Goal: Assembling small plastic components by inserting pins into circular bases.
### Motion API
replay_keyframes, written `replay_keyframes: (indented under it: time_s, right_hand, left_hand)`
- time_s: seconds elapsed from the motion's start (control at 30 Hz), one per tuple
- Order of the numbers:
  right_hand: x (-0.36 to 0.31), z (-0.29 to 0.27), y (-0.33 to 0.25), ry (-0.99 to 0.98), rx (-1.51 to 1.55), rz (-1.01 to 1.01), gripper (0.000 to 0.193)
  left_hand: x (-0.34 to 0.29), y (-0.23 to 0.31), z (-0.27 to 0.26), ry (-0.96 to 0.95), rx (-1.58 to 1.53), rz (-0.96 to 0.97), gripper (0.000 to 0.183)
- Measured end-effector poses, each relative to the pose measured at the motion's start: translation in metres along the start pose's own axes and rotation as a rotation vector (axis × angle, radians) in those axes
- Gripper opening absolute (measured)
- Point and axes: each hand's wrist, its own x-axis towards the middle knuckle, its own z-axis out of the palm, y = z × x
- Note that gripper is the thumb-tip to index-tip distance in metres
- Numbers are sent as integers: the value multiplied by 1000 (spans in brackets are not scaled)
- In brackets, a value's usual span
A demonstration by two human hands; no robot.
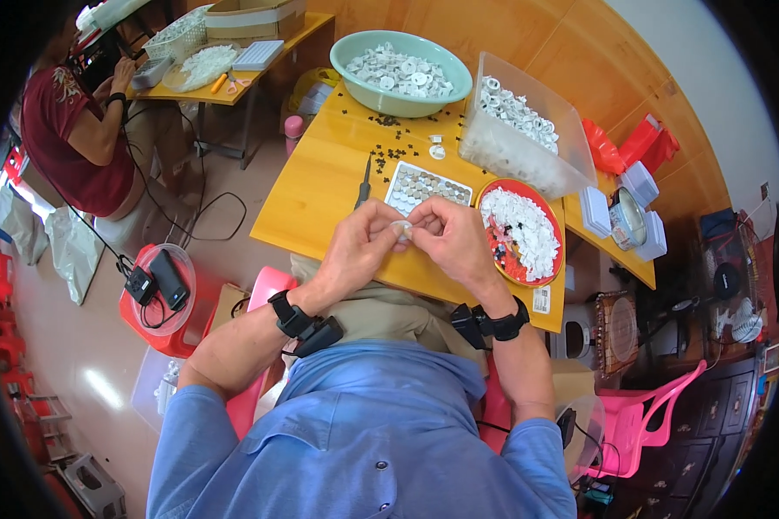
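Note:
My left hand (359, 245) and my right hand (453, 240) meet over the front part of the yellow table (307, 203). Both pinch one small white round plastic part (402, 227) between thumbs and fingertips; the fingers partly cover it. Just beyond the hands lies a white tray (466, 192) with rows of small round silvery and white pieces. A dark, thin-tipped screwdriver (364, 183) rests left of the tray. To the right of my right hand stands a red round tray (557, 227) heaped with small white parts, with some black ones among them.
A pale green basin (346, 73) and a clear plastic bin (571, 173), both filled with white parts, stand at the back. Small black pieces (388, 154) are scattered on the table. At far left, a person (82, 138) in dark red sits by another table (234, 93). A red stool (134, 316) stands left.

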Motion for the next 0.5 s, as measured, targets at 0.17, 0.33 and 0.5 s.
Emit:
replay_keyframes:
  time_s: [0.17, 0.33, 0.5]
  right_hand:
    - [0, 2, 3, 40, -56, -78, 11]
    - [-1, 4, 2, 49, -56, -74, 8]
    - [3, -2, 9, 31, 218, -17, 12]
  left_hand:
    - [0, 0, -1, 1, -2, 9, 9]
    - [0, 3, 0, 18, 36, 20, 9]
    - [1, 13, 4, -35, -93, -21, 19]
